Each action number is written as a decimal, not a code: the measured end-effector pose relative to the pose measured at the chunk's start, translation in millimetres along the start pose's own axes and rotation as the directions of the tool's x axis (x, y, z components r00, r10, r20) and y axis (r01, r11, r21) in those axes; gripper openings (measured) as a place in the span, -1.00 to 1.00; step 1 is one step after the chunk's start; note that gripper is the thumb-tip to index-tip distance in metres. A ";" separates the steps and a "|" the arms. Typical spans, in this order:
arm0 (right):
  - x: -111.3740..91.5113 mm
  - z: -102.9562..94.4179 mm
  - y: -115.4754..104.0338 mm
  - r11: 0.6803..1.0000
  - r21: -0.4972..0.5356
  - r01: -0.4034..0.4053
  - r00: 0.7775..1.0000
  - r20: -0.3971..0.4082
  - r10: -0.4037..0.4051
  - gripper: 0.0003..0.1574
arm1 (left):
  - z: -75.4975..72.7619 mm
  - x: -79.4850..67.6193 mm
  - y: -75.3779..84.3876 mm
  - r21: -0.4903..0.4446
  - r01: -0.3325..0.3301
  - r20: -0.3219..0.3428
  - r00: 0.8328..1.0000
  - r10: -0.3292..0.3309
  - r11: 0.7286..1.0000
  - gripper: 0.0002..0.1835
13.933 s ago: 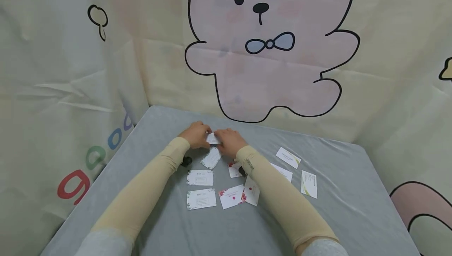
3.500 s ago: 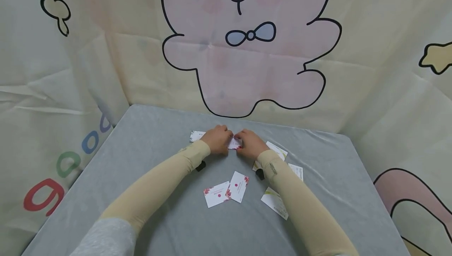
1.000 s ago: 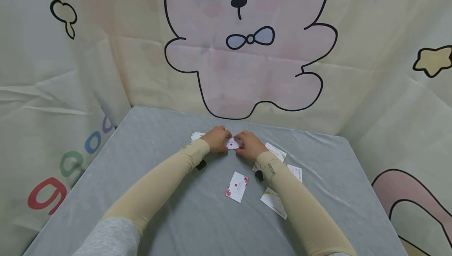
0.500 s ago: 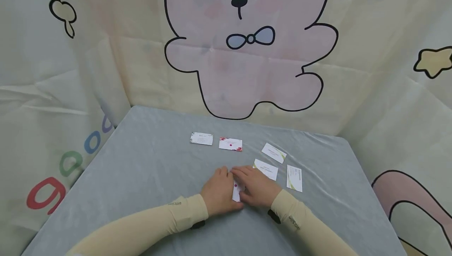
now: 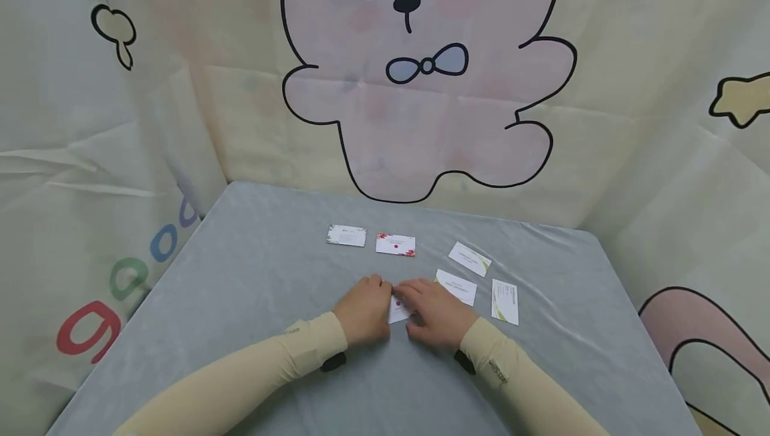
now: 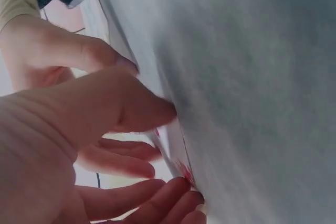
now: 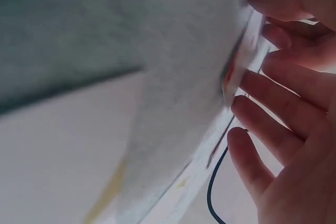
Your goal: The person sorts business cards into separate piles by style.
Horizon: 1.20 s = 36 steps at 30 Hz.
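A white business card [image 5: 400, 311] with a red dot and red flower corners is between my two hands, low over the grey cloth. My left hand [image 5: 364, 310] grips its left end, with the thumb on the near edge and fingertips on the far edge. From the other side my right hand [image 5: 440, 313] holds it, covering the right end. In the left wrist view the card [image 6: 177, 148] appears nearly edge-on between thumb and fingertips. Behind my hands lie a red-flowered card [image 5: 395, 245] and a leaf-cornered card [image 5: 346, 235], side by side.
Three white cards with yellow-green corners lie to the right: an upper slanted card [image 5: 470, 259], a card beside my right hand [image 5: 457, 287] and an upright card [image 5: 504, 301]. Grey cloth covers the table [image 5: 259, 275]. A printed curtain [image 5: 252, 122] rises behind its back edge.
Over the last second both hands have come back from the red-flowered card at the rear and taken hold of the single card in front. Since half a second ago it has shifted slightly left and away.
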State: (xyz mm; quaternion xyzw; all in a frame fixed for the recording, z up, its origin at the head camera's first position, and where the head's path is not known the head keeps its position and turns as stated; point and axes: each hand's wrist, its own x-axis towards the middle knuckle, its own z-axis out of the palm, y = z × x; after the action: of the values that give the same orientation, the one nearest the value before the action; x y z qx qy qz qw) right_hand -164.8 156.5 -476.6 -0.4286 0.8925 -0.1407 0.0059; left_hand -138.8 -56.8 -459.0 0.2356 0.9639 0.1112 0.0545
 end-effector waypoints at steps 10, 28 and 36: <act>-3.9 -3.7 1.5 0.996 -0.019 -0.083 0.997 -0.002 0.083 -0.29 | -0.2 6.5 -8.8 -0.033 -0.121 0.016 0.992 0.122 0.992 -0.34; 91.5 -21.4 68.9 0.932 -0.030 -0.362 0.927 0.092 0.363 -0.16 | -21.7 121.3 -70.8 0.026 -0.025 0.041 0.999 0.024 0.999 -0.38; 104.9 -14.8 85.2 0.921 -0.003 -0.389 0.916 0.102 0.387 -0.25 | -18.1 136.9 -77.3 -0.035 -0.001 0.081 0.997 0.003 0.999 -0.31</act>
State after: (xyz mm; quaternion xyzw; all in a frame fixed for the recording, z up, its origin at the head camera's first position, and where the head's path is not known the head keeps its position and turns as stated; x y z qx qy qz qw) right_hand -298.2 130.3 -472.7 -0.2495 0.9571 -0.1227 0.0821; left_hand -296.7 -63.2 -467.2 0.2399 0.9586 0.1186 0.0977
